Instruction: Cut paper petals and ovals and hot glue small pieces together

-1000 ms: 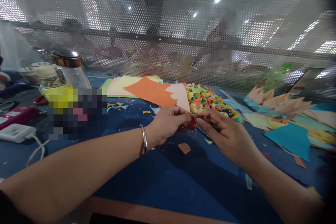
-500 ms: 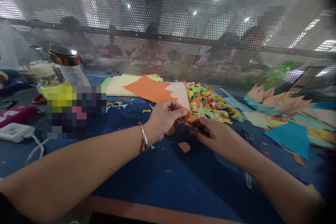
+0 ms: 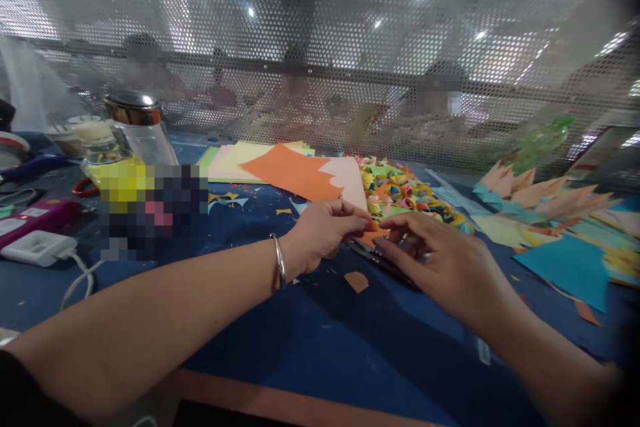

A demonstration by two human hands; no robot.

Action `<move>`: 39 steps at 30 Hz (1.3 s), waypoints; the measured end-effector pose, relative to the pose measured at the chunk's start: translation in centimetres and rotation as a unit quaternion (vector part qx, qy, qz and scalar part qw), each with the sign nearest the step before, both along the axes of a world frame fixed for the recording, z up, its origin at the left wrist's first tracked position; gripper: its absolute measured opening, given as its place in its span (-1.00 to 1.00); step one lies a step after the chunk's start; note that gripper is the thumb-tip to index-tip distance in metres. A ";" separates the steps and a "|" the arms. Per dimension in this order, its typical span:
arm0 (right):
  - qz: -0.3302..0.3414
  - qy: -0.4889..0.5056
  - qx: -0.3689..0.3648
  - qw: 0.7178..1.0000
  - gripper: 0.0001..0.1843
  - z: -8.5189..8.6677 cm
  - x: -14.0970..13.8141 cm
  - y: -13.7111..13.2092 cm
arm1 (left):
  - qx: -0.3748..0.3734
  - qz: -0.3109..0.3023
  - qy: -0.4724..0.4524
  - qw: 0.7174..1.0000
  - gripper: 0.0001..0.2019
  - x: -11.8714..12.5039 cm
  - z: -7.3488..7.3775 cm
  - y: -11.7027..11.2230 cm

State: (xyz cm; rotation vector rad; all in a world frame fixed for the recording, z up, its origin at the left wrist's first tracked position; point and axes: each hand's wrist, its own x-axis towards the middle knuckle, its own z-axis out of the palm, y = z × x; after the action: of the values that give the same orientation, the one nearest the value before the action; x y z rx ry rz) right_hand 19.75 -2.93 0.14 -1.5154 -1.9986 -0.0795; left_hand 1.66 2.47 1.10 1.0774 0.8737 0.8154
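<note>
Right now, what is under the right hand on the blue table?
A thin dark tool, perhaps scissors, pokes out from under the right hand, lying on the blue table mat. The hand covers its other end, so handles cannot be seen.

Head-worn view, forward and down, close over the table [image 3: 320, 360].

Near edge of blue table [image 3: 350, 353] lay bare betw. the forearms, w/ only an orange scrap [image 3: 356, 281] on it. Mid-table was blocked: L hand [image 3: 323, 233] pinching orange piece [image 3: 374, 235], R hand [image 3: 445, 260] spread loose over dark tool [image 3: 383, 260]. Behind: paper stack [image 3: 280, 170], heap of folded bits [image 3: 410, 193]. Left: jar [image 3: 140, 127], charger [image 3: 37, 248]. Right: cut sheets [image 3: 560, 260]. Mesh screen [image 3: 320, 53] closed off the back.
</note>
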 end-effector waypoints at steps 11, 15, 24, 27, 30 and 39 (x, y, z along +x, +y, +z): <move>0.043 0.071 -0.029 0.996 -0.80 0.5 -0.4 -0.1 | 0.097 -0.058 0.013 0.994 -0.87 -0.3 -0.2 0.2; 0.027 0.041 0.048 0.998 -0.88 0.6 -0.4 -0.2 | 0.024 -0.031 0.003 0.999 -0.88 0.0 0.2 -0.1; 0.136 -0.064 0.083 0.985 -0.87 -0.2 -0.2 0.1 | -0.058 0.010 -0.017 0.998 -0.81 0.2 0.7 0.0; 0.142 -0.048 0.087 0.985 -0.89 -0.2 -0.2 0.1 | -0.056 -0.003 -0.012 0.998 -0.84 0.3 0.5 0.0; 0.122 -0.021 0.088 0.988 -0.91 -0.1 -0.2 0.2 | -0.036 -0.019 -0.020 0.999 -0.85 0.3 0.4 -0.2; 0.071 0.112 -0.007 0.991 -0.84 -0.3 0.2 0.7 | 0.037 -0.031 -0.043 0.998 -0.85 0.3 -0.1 -0.1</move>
State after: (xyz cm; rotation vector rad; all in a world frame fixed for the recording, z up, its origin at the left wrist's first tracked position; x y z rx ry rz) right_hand 19.91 -2.25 -0.12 -1.3222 -1.9222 0.1562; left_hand 1.97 2.40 1.04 1.1209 0.7399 0.8415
